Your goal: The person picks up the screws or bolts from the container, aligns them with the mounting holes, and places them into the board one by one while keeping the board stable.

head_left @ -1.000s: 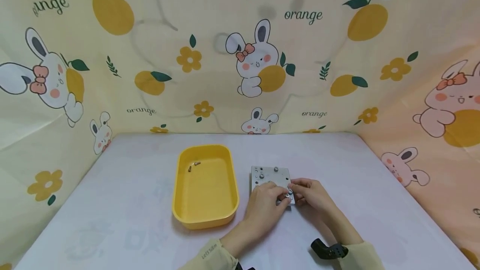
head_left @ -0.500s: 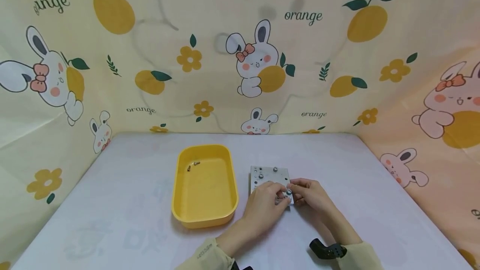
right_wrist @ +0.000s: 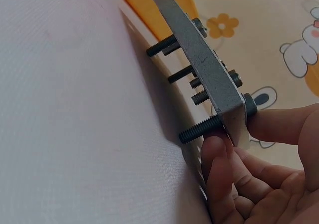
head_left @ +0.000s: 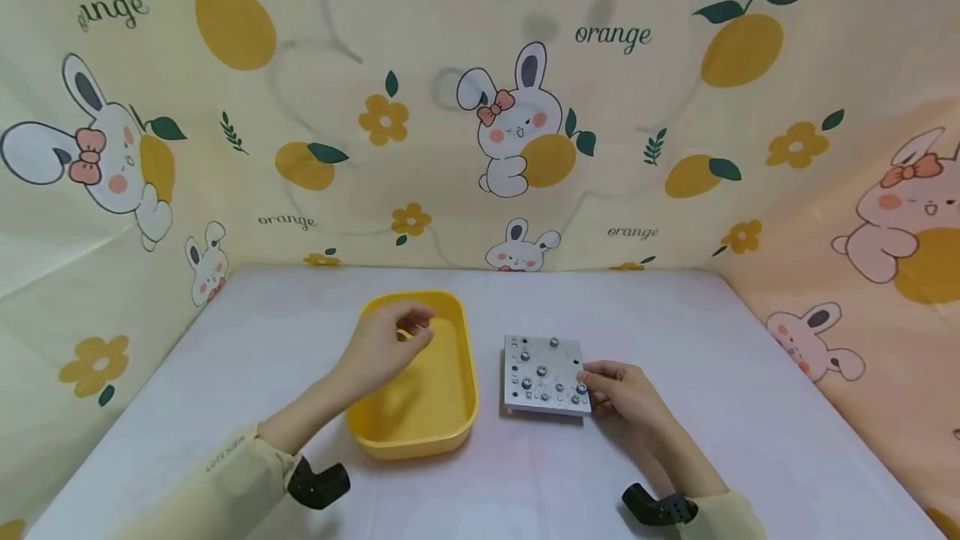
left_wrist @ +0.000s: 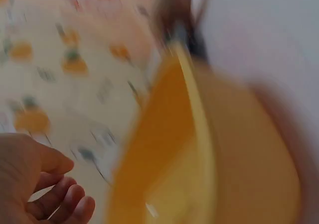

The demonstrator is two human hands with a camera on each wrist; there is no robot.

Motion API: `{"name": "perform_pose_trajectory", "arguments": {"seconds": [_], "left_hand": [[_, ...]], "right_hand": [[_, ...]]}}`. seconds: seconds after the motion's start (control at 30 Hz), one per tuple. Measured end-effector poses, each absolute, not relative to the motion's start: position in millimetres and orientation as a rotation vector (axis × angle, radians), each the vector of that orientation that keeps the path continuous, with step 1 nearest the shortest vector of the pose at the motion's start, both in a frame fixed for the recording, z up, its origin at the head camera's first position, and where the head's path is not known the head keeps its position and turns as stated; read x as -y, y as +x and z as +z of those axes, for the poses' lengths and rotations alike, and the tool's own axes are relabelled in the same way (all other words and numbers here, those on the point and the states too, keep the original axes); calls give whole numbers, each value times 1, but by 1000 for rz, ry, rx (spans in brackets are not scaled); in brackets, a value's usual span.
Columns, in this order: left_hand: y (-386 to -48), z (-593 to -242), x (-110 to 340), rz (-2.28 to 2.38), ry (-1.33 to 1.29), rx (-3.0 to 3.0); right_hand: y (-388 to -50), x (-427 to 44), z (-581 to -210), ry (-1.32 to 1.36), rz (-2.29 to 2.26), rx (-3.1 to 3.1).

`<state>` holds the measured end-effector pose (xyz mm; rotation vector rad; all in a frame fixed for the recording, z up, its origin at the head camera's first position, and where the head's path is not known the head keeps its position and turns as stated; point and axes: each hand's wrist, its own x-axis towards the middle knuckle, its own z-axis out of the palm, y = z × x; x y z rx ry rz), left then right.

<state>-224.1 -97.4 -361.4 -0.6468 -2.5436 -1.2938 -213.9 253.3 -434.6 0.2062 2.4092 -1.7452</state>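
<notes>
A grey metal plate (head_left: 561, 358) with several screws in it is held at its right edge by my right hand (head_left: 633, 394). In the right wrist view, the thumb (right_wrist: 276, 124) lies by a screw head on top and the fingers curl under the corner, beside a threaded screw shank (right_wrist: 199, 130). Shanks stick out below the plate (right_wrist: 202, 55), which sits raised off the table. Over the yellow tray (head_left: 471, 373) hovers my left hand (head_left: 386, 344), fingers loosely bent with nothing seen between them. A small bright blurred piece (left_wrist: 151, 210) lies inside the tray in the left wrist view.
The white table (head_left: 517, 490) carries the tray on the left and the plate to its right. A patterned cloth (head_left: 420, 48) with rabbits and oranges stands behind and at both sides. Each wrist wears a black device (head_left: 318, 483).
My left hand has left the plate and moved left over the tray, uncovering more screws on the plate. The right hand keeps its grip on the plate's edge.
</notes>
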Motion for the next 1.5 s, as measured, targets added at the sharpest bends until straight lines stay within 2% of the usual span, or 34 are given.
{"name": "perform_pose_trajectory", "arguments": {"seconds": [0.13, 0.27, 0.7, 0.87, 1.17, 1.5], "left_hand": [[-251, -384, 126, -1282, -419, 2698], [-264, -392, 131, -1271, -285, 2779], [-289, -398, 121, -1269, -280, 2821], [-293, -398, 120, -1171, -375, 2895], [-293, -402, 123, -1023, -788, 2974], [-284, -412, 111, -1043, -1076, 2958]], "right_hand": [[-211, -254, -436, 207, -1739, -2404], [-211, -254, -438, 205, -1745, -2406], [-213, -256, -436, 176, -1766, -2394], [-214, -256, -435, 197, -1771, -2403], [-214, -255, -435, 242, -1787, -2387], [-215, -255, -435, 253, -1759, -2410]]}}
